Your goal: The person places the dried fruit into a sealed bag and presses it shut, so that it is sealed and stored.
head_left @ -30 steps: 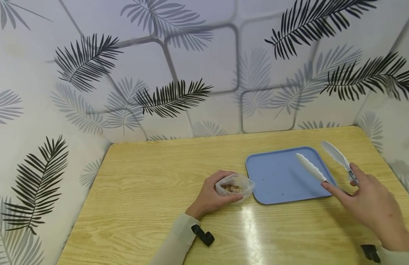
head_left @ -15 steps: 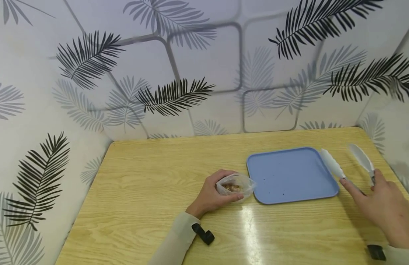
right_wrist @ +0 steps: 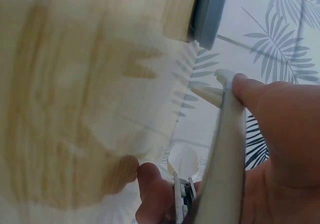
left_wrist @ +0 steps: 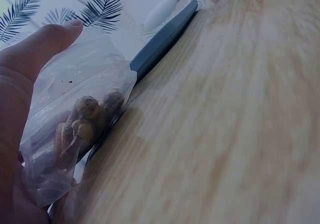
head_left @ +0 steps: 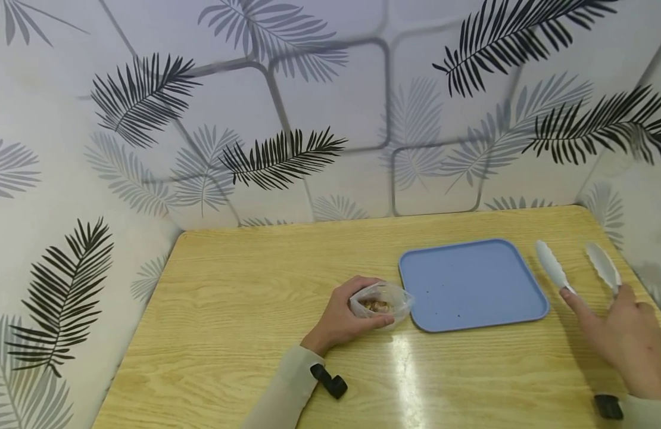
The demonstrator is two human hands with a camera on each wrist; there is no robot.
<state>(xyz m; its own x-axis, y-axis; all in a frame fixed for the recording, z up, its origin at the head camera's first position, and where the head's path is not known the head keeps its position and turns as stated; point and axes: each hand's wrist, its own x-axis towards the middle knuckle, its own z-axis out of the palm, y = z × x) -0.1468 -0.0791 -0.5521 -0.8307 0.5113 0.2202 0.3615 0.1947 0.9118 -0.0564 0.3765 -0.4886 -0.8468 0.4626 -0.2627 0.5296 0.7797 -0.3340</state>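
My left hand (head_left: 341,319) grips a clear plastic bag (head_left: 399,298) around its side, with its mouth facing up, on the table just left of the tray. Brown, lumpy pieces that look like peanuts (left_wrist: 82,131) lie inside it. In my right hand (head_left: 622,339) is a pair of tongs (head_left: 552,268) with white scalloped tips and metal arms. Thumb and fingers sit on opposite arms, and the tips stand spread apart with nothing between them. They are just right of the tray; whether they touch the table cannot be told.
A blue rectangular tray (head_left: 470,286) with a few dark specks lies at the right of the wooden table (head_left: 245,298). Behind and beside the table rise walls (head_left: 341,107) with a feather-leaf pattern.
The right hand has moved right with the tongs, from over the tray's right edge to beyond it. My left hand and the bag have stayed in place.
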